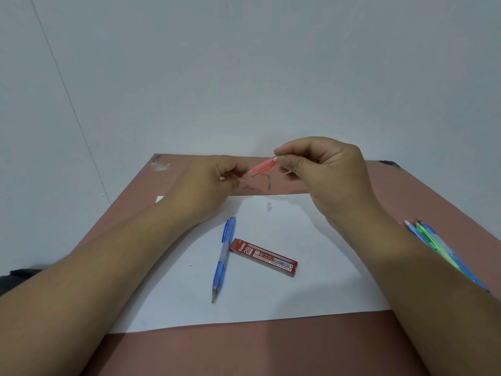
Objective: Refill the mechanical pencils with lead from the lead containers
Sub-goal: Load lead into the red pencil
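The left hand [214, 180] hides the pink pencil's [261, 167] lower end, and the right forearm [423, 267] perhaps covers several pencils [428, 236].

One red pencil [260, 167] sitting between fingertips; one blue pencil [222, 257], one lead container [263, 257], one clear cap [268, 206] lying below fingers; pencil bundle [433, 242] showing right, count unclear.

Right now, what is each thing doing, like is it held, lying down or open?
Red pencil: held in the air, gripped at both ends.
Left hand: pinching the pencil's lower end.
Right hand: pinching its upper end.
Blue pencil: lying flat on the white paper.
Red lead container: lying flat beside it; cannot tell if open.
Small clear cap: loose on the paper.
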